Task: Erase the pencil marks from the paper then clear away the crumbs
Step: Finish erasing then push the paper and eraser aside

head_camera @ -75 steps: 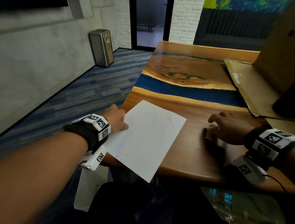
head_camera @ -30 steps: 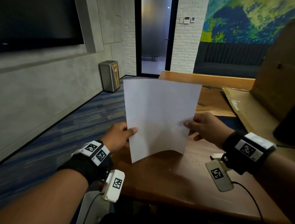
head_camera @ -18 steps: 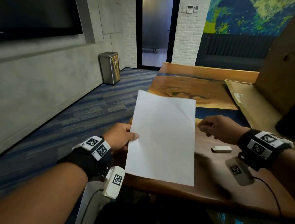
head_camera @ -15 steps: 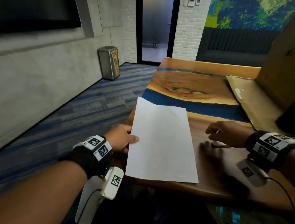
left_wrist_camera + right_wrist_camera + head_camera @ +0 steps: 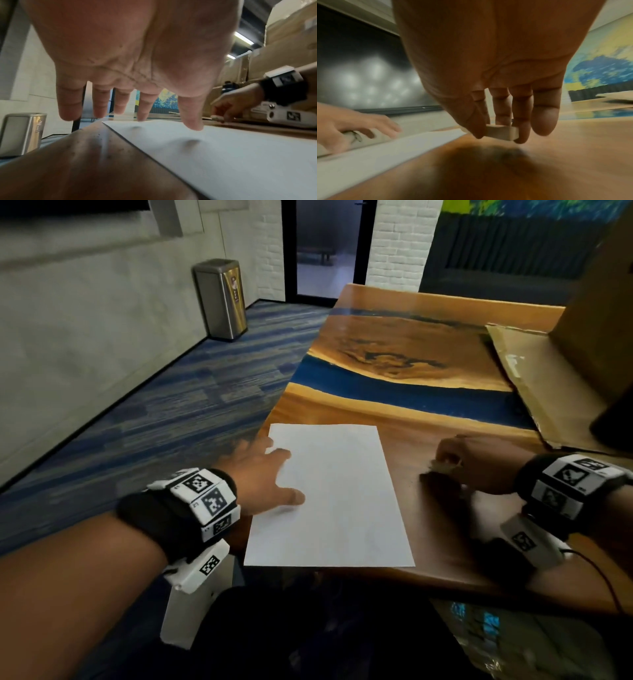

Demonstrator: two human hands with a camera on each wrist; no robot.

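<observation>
A white sheet of paper (image 5: 334, 498) lies flat on the wooden table (image 5: 428, 535) near its front edge. My left hand (image 5: 270, 474) is spread with straight fingers, index fingertip and thumb pressing the sheet's left side (image 5: 205, 148). Small dark crumbs (image 5: 96, 146) dot the wood just left of the paper. To the right of the sheet my right hand (image 5: 455, 463) pinches a small white eraser (image 5: 501, 132) between thumb and fingers, just above the tabletop. The same eraser (image 5: 443, 465) shows blurred in the head view.
Flattened cardboard (image 5: 534, 381) and a big cardboard box (image 5: 603, 302) take up the table's right side. A steel bin (image 5: 221, 297) stands on the carpet by the left wall. The table's left edge (image 5: 274, 412) runs right beside my left hand.
The sheet, held up in both hands a second ago, now lies flat on the table. My left hand went from pinching its edge to pressing on it. My right hand has picked up the eraser.
</observation>
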